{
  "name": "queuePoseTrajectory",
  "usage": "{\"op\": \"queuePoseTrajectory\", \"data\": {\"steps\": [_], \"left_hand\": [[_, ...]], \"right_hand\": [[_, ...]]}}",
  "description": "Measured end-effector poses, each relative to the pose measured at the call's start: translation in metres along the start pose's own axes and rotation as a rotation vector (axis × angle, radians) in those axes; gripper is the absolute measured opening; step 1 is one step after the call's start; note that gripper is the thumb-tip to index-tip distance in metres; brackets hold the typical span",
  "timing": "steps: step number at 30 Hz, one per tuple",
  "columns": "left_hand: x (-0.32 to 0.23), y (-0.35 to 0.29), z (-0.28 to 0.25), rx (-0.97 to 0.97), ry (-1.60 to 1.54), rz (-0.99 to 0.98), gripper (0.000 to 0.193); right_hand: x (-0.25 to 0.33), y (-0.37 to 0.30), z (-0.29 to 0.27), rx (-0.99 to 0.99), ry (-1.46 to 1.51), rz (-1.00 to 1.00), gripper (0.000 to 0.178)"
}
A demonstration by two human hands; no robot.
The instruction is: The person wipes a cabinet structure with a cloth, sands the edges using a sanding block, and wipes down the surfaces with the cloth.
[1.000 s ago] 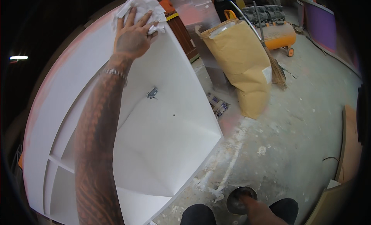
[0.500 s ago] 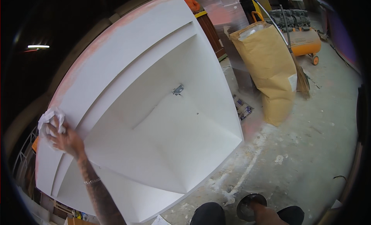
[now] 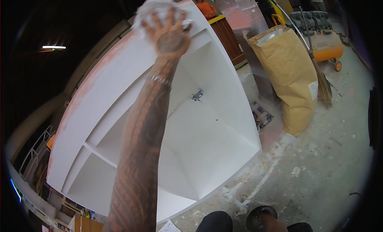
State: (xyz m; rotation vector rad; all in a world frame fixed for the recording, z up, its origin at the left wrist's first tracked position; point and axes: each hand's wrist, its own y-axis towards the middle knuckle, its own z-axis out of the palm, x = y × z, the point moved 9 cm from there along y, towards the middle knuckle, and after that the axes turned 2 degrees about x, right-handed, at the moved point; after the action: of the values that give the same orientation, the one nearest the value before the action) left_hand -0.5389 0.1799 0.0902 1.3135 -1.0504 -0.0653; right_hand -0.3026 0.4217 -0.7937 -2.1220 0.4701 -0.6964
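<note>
My left hand point(image 3: 171, 38) reaches up to the far top end of a large white painted cabinet point(image 3: 115, 78). Under its spread fingers a crumpled white cloth point(image 3: 147, 12) is held against the panel, partly blurred. The cabinet has open compartments, a recessed strip along its upper face and pinkish patches along the far edge. Inside the larger compartment sits a small metal fitting point(image 3: 197, 95). My forearm crosses in front of the cabinet and hides part of it. My right hand is outside the picture.
On the right stand a tall brown paper sack point(image 3: 289, 78), a broom point(image 3: 322, 86) and an orange air compressor point(image 3: 327, 46). A person in an orange top point(image 3: 205, 9) is behind a brown slatted piece point(image 3: 228, 38). My foot point(image 3: 263, 220) is on the stained concrete floor.
My left hand has swept the cloth from the cabinet's left part up and right to its far top end. The view has shifted slightly, and the person in orange shows more.
</note>
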Motion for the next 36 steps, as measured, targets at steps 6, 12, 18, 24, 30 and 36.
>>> {"op": "queuePoseTrajectory", "data": {"steps": [6, 12, 18, 24, 30, 36], "left_hand": [[-0.067, 0.044, 0.027, 0.321, -0.057, 0.347, 0.045], [-0.001, -0.017, -0.013, 0.112, -0.111, 0.257, 0.043], [0.168, -0.177, -0.103, 0.046, -0.084, -0.034, 0.053], [0.381, -0.323, -0.209, -0.313, 0.165, -0.376, 0.045], [0.329, -0.280, -0.198, -0.467, 0.480, -0.406, 0.044], [0.187, -0.167, -0.113, -0.208, -0.064, -0.315, 0.039]], "right_hand": [[0.003, -0.001, 0.001, 0.007, -0.040, -0.012, 0.035], [-0.001, -0.001, 0.001, 0.032, -0.108, 0.005, 0.035], [-0.014, -0.005, 0.002, 0.055, -0.166, 0.037, 0.035], [-0.005, -0.006, -0.004, 0.070, -0.223, 0.022, 0.036], [0.000, -0.017, -0.010, 0.078, -0.270, 0.025, 0.036], [0.026, -0.037, -0.014, 0.068, -0.347, -0.021, 0.036]]}}
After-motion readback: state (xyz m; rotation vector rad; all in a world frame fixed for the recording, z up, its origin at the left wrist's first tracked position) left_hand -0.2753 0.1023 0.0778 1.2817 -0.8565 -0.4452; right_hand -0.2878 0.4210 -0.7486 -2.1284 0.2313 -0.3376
